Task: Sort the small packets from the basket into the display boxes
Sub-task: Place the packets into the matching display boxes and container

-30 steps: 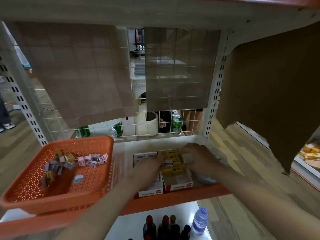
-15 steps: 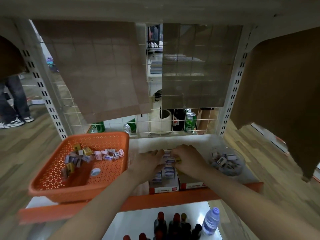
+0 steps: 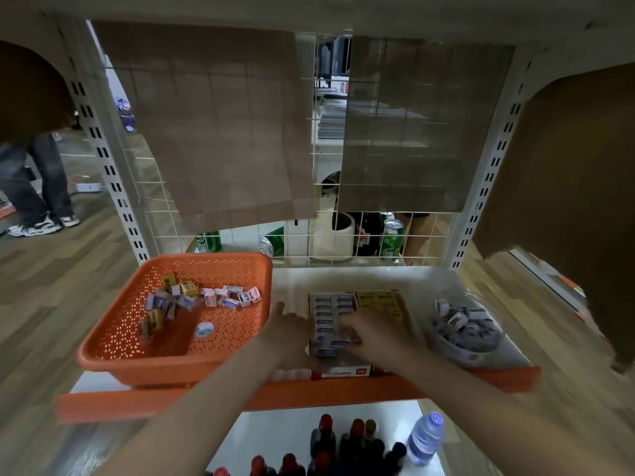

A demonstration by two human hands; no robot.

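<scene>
Head view: both hands are at the left display box, which stands near the front of the white shelf and is nearly full of blue-and-white packets in two rows. The left hand lies with straight fingers against the box's left side, thumb spread, holding nothing. The right hand rests over the front packets; blur hides its fingertips, so I cannot tell whether it pinches a packet or only presses.

The front packets look uneven rather than flush. Pressing one in hard would likely buckle the tight rows and pop neighbours out. The box is close to the orange shelf edge, so a pull toward the body could slide it over the edge onto the dark bottles and water bottle below.

The yellow-packet box touches it on the right, so a loosened packet could land in the wrong box.

Many packets remain unsorted in the orange basket, just left of the left forearm. A careless reach could knock its corner. The clear bowl of packets sits well right.
</scene>
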